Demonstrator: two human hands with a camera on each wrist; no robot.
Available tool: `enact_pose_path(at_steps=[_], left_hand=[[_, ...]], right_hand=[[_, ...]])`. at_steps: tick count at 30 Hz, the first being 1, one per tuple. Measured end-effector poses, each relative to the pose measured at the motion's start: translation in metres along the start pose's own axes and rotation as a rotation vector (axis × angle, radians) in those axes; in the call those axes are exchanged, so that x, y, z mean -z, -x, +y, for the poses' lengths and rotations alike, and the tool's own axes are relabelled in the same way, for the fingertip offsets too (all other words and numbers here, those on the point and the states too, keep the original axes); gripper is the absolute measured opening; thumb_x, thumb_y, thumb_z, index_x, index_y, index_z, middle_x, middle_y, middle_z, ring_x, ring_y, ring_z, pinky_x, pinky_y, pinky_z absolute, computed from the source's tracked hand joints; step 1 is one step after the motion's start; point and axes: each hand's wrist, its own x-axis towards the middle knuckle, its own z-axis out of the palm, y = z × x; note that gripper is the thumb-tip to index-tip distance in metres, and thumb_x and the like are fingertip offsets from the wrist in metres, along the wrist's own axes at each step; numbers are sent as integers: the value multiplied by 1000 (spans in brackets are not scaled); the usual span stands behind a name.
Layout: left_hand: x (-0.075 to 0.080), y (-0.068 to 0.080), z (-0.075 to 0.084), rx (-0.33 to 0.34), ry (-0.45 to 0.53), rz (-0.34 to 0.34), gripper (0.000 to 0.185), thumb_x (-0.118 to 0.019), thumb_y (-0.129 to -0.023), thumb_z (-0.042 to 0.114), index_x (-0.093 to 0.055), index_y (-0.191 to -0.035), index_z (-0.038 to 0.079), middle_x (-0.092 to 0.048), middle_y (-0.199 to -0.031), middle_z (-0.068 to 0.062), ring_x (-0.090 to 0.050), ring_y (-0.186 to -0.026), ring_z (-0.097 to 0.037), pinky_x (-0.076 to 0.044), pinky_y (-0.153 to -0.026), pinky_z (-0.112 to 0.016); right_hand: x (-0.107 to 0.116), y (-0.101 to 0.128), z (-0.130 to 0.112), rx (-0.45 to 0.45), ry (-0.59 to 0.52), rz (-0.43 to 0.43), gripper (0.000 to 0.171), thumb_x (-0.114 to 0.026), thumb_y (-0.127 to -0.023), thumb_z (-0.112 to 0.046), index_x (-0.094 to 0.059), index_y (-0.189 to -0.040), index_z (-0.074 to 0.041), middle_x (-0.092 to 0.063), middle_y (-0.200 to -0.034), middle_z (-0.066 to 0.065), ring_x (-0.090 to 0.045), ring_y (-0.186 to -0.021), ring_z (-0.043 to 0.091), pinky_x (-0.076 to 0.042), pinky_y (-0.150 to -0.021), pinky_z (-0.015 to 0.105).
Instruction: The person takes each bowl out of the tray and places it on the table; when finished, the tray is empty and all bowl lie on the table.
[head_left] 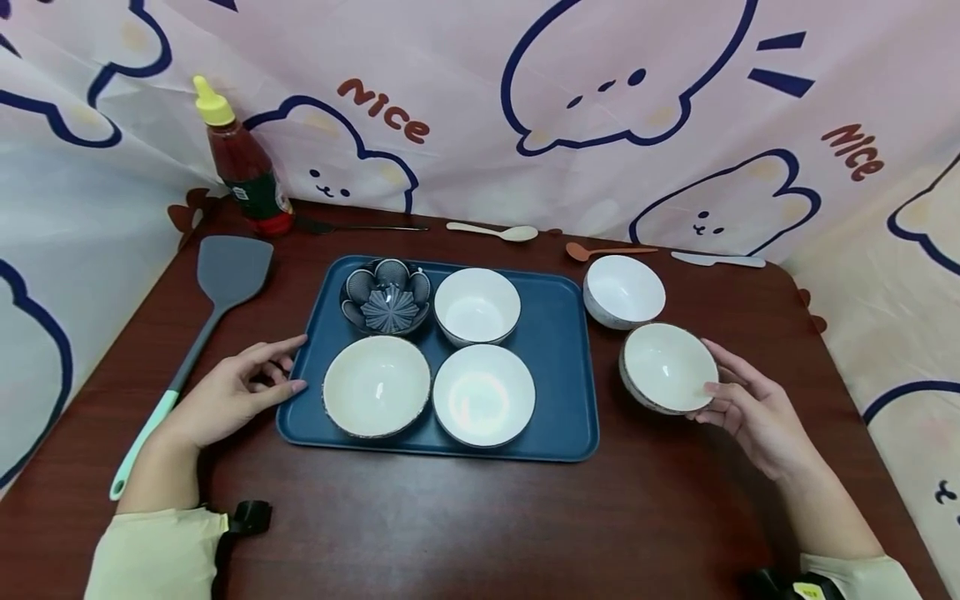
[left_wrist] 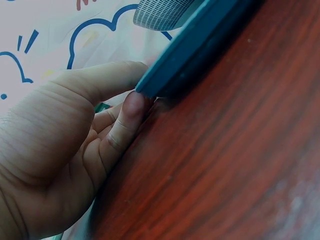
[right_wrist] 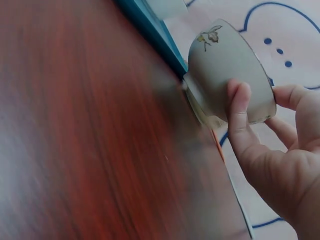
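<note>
My right hand (head_left: 757, 408) holds a cream bowl (head_left: 669, 367) at its right side, right of the tray. The thumb lies against its outer wall, which bears a small flower print in the right wrist view; other fingers are at the rim. At the tray's left edge, the thumb and index finger of my left hand (head_left: 232, 392) touch the rim of the blue tray (head_left: 558, 375), spaced apart along it. On the tray stand a dark flower-shaped bowl (head_left: 390, 300), a white bowl (head_left: 477, 305), a large cream bowl (head_left: 377, 387) and another white bowl (head_left: 483, 396).
Behind the held bowl stands a white bowl (head_left: 624, 292). Along the back lie a dark slim utensil (head_left: 367, 227), a cream spoon (head_left: 495, 232), a wooden spoon (head_left: 611, 250) and a white knife (head_left: 717, 260). A sauce bottle (head_left: 251, 171) and a grey turner (head_left: 234, 271) are at left.
</note>
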Motion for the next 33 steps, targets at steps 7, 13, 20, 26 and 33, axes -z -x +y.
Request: enact_pose_path(at_steps=[7,13,20,26,33], left_hand=[[0,0,-1,15,20,-6,54,-70,-95,22,-52,-145,11,-58,-101,-5,-54,-84,-5,-47,-66,-20],[0,1,-2,17,32,-10,53,-71,-94,21,-53,-144,11,-59,-102,-5,-55,-85,-4,-48,-67,-18],[1,2,-2,26,38,-8,54,-71,-94,22,-53,-144,11,-58,-104,-6,-55,-86,-4,-48,-68,-17],[3,4,-1,22,36,9,54,-72,-93,20,-54,-143,11,-59,-102,-5,-55,-85,-4,-49,-67,-18],[2,3,-1,22,41,-5,54,-71,-94,22,-53,-143,10,-59,-104,-5,-55,-86,-5,-50,-69,-19]], right_hand=[[22,-2,-4,13,-107,47,58,-37,-103,7,-30,-157,-11,-60,-128,3,-75,-84,22,-60,-74,32],[32,-15,-8,-38,-150,201,59,-48,-102,2,-31,-157,-13,-56,-128,-3,-76,-80,24,-60,-71,33],[37,-31,-13,-79,-170,306,64,-53,-102,-5,-27,-159,-17,-41,-134,-2,-74,-77,24,-61,-71,32],[38,-43,-14,-81,-218,318,67,-56,-101,-5,-25,-159,-18,-42,-132,-2,-74,-77,25,-61,-72,34],[46,-50,-10,-83,-265,316,72,-55,-101,-4,-19,-161,-21,-40,-134,-3,-73,-78,26,-61,-72,34]])
